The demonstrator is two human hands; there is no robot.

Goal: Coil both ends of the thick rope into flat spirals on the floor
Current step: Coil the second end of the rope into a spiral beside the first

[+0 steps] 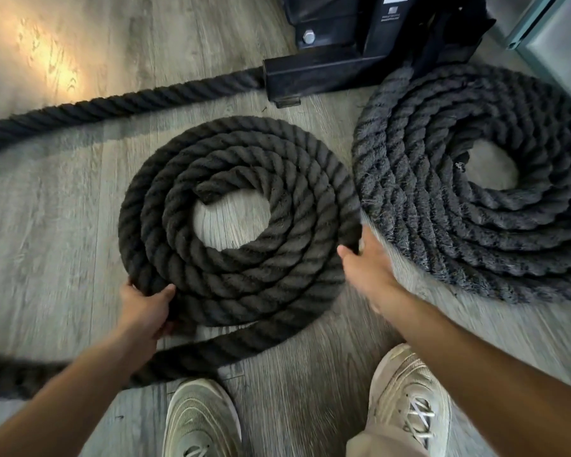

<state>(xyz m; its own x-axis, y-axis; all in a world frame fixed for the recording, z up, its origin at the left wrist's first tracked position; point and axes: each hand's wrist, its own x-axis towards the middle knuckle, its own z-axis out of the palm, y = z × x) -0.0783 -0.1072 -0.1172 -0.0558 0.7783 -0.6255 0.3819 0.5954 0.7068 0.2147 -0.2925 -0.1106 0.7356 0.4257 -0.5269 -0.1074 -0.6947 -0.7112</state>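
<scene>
A thick dark twisted rope lies on the wooden floor in two flat spirals. The left spiral (238, 222) is in the middle of the view, its cut end curled at the centre. The right spiral (475, 179) looks greyer and touches the left one. My left hand (149, 308) grips the left spiral's outer turn at its lower left edge. My right hand (366, 262) rests on the lower right edge of the same spiral, thumb on the rope and fingers mostly hidden beneath it. A loose length of rope (80, 371) trails from the spiral's bottom off to the left.
A black metal machine base (343, 61) stands behind the spirals, and another stretch of rope (112, 107) runs from it leftwards across the floor. My two pale sneakers (201, 420) (409, 390) stand at the bottom. A glass or metal panel (561, 37) is at the far right.
</scene>
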